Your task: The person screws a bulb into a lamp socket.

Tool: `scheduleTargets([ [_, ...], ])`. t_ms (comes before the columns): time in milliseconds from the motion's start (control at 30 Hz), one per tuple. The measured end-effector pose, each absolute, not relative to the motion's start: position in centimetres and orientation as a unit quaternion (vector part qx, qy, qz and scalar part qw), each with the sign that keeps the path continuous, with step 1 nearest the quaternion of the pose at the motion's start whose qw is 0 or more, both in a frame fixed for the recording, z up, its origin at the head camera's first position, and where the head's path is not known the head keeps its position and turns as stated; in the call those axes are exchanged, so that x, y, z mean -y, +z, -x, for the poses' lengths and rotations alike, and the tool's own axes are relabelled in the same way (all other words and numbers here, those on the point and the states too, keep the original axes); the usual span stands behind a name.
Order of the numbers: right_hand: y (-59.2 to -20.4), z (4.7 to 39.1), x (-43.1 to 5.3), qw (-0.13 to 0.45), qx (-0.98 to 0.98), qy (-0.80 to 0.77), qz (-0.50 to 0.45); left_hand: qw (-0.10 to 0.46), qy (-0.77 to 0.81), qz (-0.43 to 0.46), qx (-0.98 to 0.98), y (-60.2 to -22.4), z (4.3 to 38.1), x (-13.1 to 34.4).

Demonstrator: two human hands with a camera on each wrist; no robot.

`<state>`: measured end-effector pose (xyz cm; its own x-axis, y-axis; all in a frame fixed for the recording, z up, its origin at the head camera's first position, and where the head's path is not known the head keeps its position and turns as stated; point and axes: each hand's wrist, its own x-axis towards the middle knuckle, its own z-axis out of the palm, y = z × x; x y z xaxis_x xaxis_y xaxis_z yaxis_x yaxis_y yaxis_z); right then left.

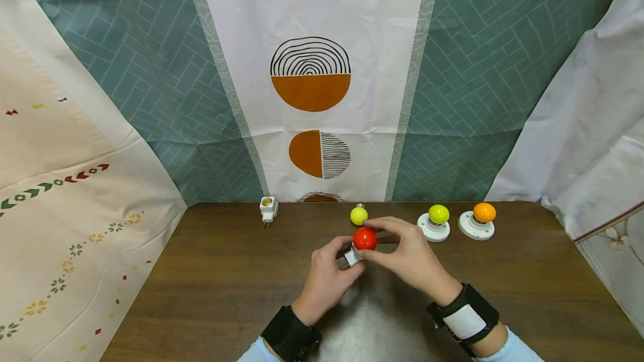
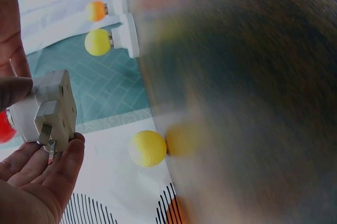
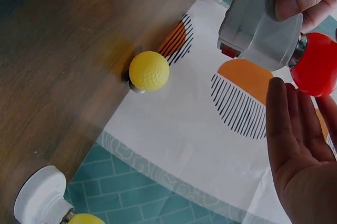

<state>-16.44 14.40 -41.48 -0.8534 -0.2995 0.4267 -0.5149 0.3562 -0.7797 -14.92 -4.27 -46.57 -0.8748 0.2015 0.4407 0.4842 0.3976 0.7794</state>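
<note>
The red bulb (image 1: 364, 239) sits with its metal neck in the white plug socket (image 1: 354, 256), held tilted above the counter (image 1: 226, 295). The left hand (image 1: 327, 272) pinches this socket between thumb and fingers. The right hand (image 1: 410, 250) has its fingers spread, nearly straight, around the bulb; I cannot tell how firmly they touch it. Just behind lies a yellow bulb (image 1: 359, 216). To the right, a lime bulb (image 1: 439, 213) and an orange bulb (image 1: 484, 212) stand on round white bases (image 1: 431, 233). Another plug socket (image 1: 269, 208) is at the far left.
</note>
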Motion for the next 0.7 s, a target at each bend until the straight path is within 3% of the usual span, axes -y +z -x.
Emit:
scheduleTargets([
  [400, -41.4, 16.5, -14.9, 0.062, 0.813, 0.489, -0.309, 0.124, -0.522, 0.21, 0.817, -46.6, 15.0, 4.5],
  [700, -40.1, 15.8, -14.5, 0.061, 0.808, 0.509, -0.29, 0.132, -0.52, 0.208, 0.818, -46.5, 14.9, 4.5],
])
